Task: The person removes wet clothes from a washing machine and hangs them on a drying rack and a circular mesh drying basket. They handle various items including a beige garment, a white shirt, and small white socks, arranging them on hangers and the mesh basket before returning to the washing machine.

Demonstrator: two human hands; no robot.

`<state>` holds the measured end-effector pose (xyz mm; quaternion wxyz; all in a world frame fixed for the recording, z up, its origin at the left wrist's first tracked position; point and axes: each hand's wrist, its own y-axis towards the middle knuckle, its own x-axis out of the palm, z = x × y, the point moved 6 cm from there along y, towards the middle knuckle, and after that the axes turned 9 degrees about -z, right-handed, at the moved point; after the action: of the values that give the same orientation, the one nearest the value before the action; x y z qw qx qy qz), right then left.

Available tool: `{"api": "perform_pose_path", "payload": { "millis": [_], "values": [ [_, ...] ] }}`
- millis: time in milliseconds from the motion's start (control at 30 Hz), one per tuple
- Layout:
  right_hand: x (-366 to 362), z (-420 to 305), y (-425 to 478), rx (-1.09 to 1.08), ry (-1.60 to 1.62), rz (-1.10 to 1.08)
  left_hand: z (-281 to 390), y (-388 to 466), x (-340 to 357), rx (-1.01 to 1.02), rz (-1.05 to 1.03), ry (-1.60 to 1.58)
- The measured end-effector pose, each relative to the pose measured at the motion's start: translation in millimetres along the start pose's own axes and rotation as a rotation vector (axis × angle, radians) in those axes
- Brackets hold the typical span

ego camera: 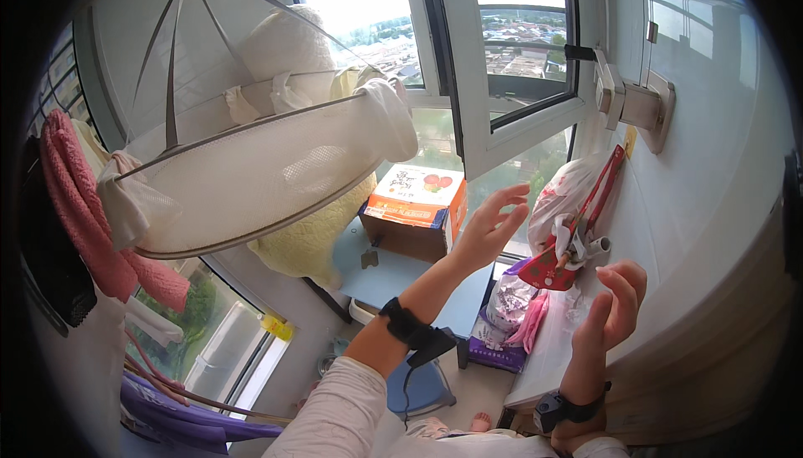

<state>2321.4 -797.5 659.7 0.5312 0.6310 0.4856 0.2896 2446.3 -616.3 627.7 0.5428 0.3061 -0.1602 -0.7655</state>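
My left hand (492,226) reaches out with its fingers loosely apart and nothing in it. In the picture it lies between an orange and white cardboard box (414,197) and a white plastic bag (555,197) by the wall. Lower right, my right hand (618,307) is raised, also holding nothing, its fingers bent and the thumb apart. Nearest to it is a red patterned fabric bag (549,270) with red straps, hanging on the wall with a pale tube and other small items in it. Dark bands with small devices circle both my wrists.
A hanging mesh drying basket (270,175) with clothes takes up the upper left. The box stands on a light blue table (351,263), above a blue stool (417,386). An open window sash (521,138) juts inward. Packages (502,339) sit low beside the wall; pink cloth (81,201) hangs left.
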Motion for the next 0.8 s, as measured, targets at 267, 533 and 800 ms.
{"api": "perform_pose_path", "payload": {
  "millis": [267, 533, 800],
  "values": [
    [-23, -16, 0, -0.132, -0.217, -0.14, -44, 235, -51, -0.084, 0.579, -0.143],
    [-27, -44, 1, -0.25, -0.517, -0.433, -20, 296, -9, -0.076, 0.359, -0.449],
    [-31, -50, 10, -0.317, -0.663, -0.507, 28, 351, -16, 0.222, 0.508, -0.392]
  ]
}}
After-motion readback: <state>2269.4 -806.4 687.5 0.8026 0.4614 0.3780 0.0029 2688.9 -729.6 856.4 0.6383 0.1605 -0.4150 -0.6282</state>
